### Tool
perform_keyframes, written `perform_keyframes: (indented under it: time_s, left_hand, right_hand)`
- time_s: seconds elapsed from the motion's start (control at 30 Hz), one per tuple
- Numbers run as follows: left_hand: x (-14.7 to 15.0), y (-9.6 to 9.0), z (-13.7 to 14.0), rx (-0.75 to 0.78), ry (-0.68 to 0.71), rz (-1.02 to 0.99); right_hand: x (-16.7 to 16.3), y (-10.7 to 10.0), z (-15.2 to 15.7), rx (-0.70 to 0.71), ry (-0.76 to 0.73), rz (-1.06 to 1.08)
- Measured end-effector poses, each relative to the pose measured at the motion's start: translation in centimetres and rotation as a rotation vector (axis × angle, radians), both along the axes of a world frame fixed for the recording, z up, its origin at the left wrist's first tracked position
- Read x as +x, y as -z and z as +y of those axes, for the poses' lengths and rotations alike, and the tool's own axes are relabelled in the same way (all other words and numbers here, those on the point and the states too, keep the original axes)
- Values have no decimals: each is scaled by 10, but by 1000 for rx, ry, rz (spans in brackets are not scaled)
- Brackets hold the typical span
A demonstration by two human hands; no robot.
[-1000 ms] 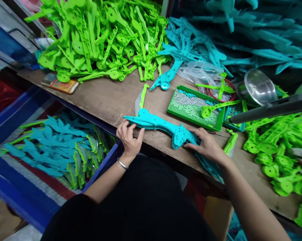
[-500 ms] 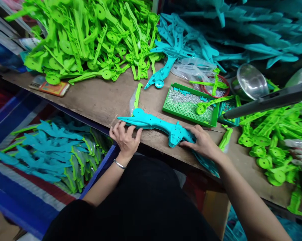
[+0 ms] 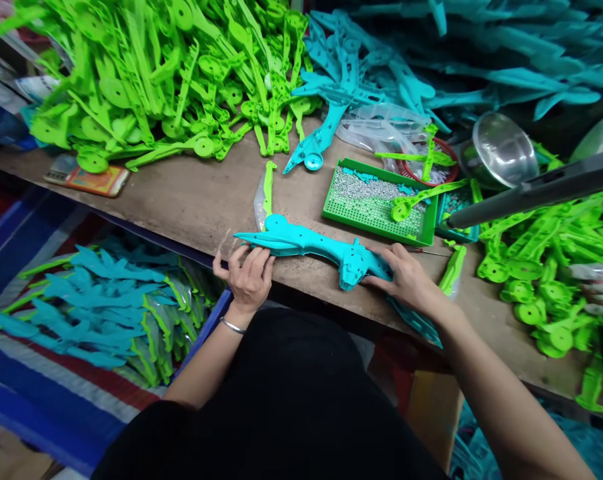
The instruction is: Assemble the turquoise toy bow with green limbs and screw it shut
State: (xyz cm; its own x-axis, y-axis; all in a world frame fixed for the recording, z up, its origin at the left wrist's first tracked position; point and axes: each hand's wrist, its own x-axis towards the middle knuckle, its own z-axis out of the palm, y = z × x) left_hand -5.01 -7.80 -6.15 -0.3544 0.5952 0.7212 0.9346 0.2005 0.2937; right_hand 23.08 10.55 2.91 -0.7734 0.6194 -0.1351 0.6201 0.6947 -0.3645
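A long turquoise plastic toy part (image 3: 309, 240) lies across the front edge of the workbench, with a pointed left end and a knobbly lump near its right end. My left hand (image 3: 249, 275) has its fingers bent against the pointed end, the fingertips partly out of sight. Around the right end, behind the lump, my right hand (image 3: 406, 280) is closed with thumb and fingers on either side. A green strip with a clear blade (image 3: 267, 190) sticks out behind the left end. Another green piece with a clear edge (image 3: 452, 270) lies just beyond my right hand.
Lime green parts (image 3: 146, 87) are heaped at the back left, turquoise parts (image 3: 351, 73) at the back. A green tray (image 3: 331, 212) holds small screws. Near it are a metal bowl (image 3: 504, 150) and a grey bar (image 3: 531, 197). A blue-sided bin (image 3: 206, 337) stands below left.
My left hand has slid slightly left along the pointed end. My right hand keeps its grip, and the part stays in nearly the same place. The view has shifted slightly.
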Motion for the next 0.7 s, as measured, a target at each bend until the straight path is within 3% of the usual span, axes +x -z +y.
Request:
perform_keyframes:
  time_s: [0.1,0.23,0.37,0.47,0.7]
  left_hand:
    - [-9,-2,-5,-43,78,59]
    - [-21,-9,-8,-51,180,-10]
    - [-20,-20,-4,47,57,-141]
    - [-10,-22,2,-7,-42,-222]
    - [13,-16,13,28,-60,-355]
  right_hand:
    - [-1,-1,0,0,-1,-10]
    - [-1,-1,1,-1,-3,-16]
    - [-1,-1,1,-19,4,-15]
    - [-1,-2,2,-42,17,-8]
    - [-2,-5,6,-56,37,2]
